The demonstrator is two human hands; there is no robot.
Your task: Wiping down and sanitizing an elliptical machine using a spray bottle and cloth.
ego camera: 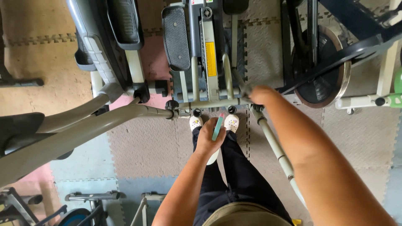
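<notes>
Two hands: both bare, both belonging to the person wearing the camera, who stands looking straight down.
Legs: black trousers [240, 175] below an olive shirt hem, running down to the feet.
Left hand [208, 138]: fingers curled shut around a slim teal-green bottle-like object with a pale lower end [217, 129]; held above the feet, in front of the knees.
Held object: long and narrow, upright with a slight tilt, its pale end showing below the hand; what it is exactly cannot be told.
Right hand [260, 94]: reaches forward to the grey metal frame tube of the exercise machine [217, 102]; it rests on or grips the tube's right end, but the fingers are hidden behind the wrist, so how far they close cannot be told.
Shoes: one pair of white clogs with small coloured dots [231, 122], toes just beside the frame tube.
Floor: interlocking foam mats in beige, pink and pale blue [146, 146].
Near left: thick grey curved arm of an elliptical trainer [83, 125].
Far centre: black ribbed pedal plate [176, 37], with a yellow label strip to its right.
Far right: dark round flywheel with a metal rim [322, 71].
</notes>
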